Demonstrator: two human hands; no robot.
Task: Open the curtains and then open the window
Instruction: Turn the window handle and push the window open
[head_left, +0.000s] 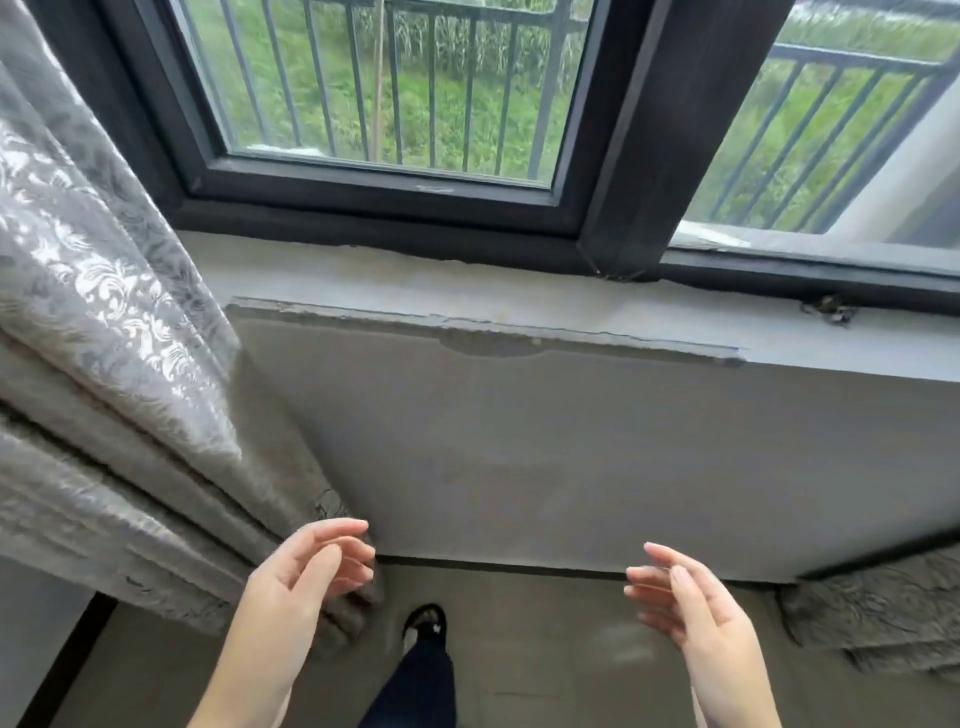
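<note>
A grey patterned curtain (104, 322) hangs gathered at the left, clear of the glass. A second curtain's hem (878, 613) shows at the lower right. The black-framed window (395, 176) has its sash slid over the left half, and the right part (831, 156) stands open to the railing outside. My left hand (306, 571) hovers low beside the left curtain's hem, fingers curled and apart, holding nothing. My right hand (691, 597) hovers low at the right, fingers apart, also holding nothing.
A grey concrete sill (467, 296) runs under the window above a bare grey wall (571, 457). A metal balcony railing (415, 78) and grass lie outside. My foot in a dark sandal (426, 623) stands on the floor below.
</note>
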